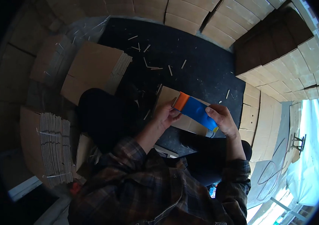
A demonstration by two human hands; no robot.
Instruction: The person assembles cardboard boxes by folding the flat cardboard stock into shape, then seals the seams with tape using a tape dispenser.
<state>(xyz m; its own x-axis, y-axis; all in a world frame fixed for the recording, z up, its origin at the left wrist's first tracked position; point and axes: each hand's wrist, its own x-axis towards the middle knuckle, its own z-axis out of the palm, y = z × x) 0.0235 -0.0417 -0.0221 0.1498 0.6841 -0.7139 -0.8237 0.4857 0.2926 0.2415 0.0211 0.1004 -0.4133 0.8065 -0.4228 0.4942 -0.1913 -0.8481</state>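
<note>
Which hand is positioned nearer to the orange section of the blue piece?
Left. The left hand is at the edge of the orange section; the right hand is farther, gripping the blue piece near its opposite end.

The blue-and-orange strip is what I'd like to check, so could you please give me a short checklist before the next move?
1. Left hand on the blue-and-orange strip: ok, at its orange end.
2. Right hand on the other end: ok, thumb on top.
3. Strip held out between the hands without a visible twist: ok.
4. Underside of the strip sound: cannot tell, it faces away.
5. Strip clear of the cardboard below: cannot tell from this angle.
6. Dark floor free of pale scraps: not ok, several lie scattered.
</note>
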